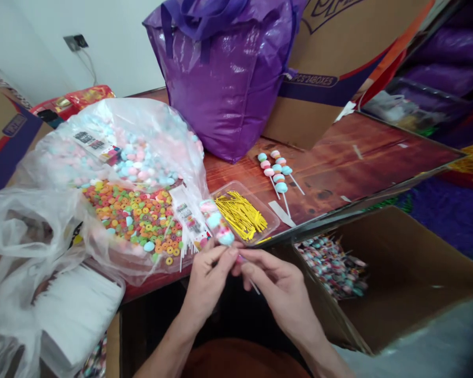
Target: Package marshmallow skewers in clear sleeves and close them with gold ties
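Note:
My left hand (208, 275) and my right hand (278, 283) meet in front of the table edge, both pinched on one candy skewer (218, 223). Its pink and blue marshmallow pieces stick up and to the left from my fingers, and its white stick pokes out below my right hand. Just behind the hands is a clear tray of yellow twist ties (242, 212). Further back, three finished candy skewers (276, 170) lie on the red-brown table (358, 152).
A clear bag of coloured candy rings (137, 215) and a bag of pink and blue marshmallows (142, 157) sit at left. A purple bag (224, 79) stands behind. An open cardboard box (398, 273) at right holds several wrapped skewers (331, 265). White sheets (74, 315) lie lower left.

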Demonstrator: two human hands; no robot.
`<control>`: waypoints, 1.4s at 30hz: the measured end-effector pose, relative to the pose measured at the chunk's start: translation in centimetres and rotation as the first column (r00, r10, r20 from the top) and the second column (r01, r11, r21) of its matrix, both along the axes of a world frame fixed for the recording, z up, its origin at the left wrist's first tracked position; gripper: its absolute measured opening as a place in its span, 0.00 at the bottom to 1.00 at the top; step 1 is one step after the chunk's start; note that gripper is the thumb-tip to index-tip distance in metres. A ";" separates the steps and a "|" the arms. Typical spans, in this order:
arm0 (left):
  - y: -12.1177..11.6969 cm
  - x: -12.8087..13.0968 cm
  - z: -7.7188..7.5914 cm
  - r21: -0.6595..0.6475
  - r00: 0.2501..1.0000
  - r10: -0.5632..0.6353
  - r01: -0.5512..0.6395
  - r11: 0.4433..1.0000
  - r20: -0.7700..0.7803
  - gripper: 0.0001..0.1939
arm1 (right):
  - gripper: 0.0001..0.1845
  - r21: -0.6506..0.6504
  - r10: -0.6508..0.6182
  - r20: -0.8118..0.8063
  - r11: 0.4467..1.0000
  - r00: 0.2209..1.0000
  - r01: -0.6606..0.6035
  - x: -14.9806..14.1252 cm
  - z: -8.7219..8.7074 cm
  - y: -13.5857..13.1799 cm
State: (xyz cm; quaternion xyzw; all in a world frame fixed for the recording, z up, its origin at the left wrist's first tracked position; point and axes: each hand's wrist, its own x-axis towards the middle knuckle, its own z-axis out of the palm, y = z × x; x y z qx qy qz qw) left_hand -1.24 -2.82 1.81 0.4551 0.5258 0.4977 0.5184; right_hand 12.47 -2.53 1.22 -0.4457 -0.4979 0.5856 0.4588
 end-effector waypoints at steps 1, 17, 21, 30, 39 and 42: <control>0.2 0.1 -0.1 0.030 0.997 -0.050 0.052 0.998 -0.050 0.18 | 0.10 -0.075 -0.016 -0.039 0.997 0.999 0.013 0.5 -0.6 -0.3; 4.8 -6.2 -4.6 0.327 0.780 0.445 -0.323 0.888 -0.441 0.05 | 0.12 -0.106 -0.445 -0.153 0.895 0.882 0.433 4.8 -3.5 0.0; 3.5 -4.9 -2.6 0.343 0.822 0.508 -0.414 0.843 -0.257 0.04 | 0.14 0.015 -0.165 0.057 0.986 0.985 0.164 -1.0 -2.1 0.3; -0.7 -0.6 -1.2 0.057 0.831 0.547 -0.553 0.831 0.099 0.12 | 0.07 0.047 -0.193 -0.084 0.979 0.978 0.197 -4.5 -0.3 2.7; 1.9 -0.2 -1.1 -0.340 0.621 0.416 -0.245 0.908 0.665 0.15 | 0.13 0.170 -0.169 0.027 0.972 0.985 0.162 -3.1 -0.3 2.0; 2.1 0.5 -1.1 -0.259 0.680 0.484 -0.412 0.874 0.551 0.14 | 0.18 0.195 -0.190 0.051 0.965 0.980 0.177 -2.8 -0.7 2.0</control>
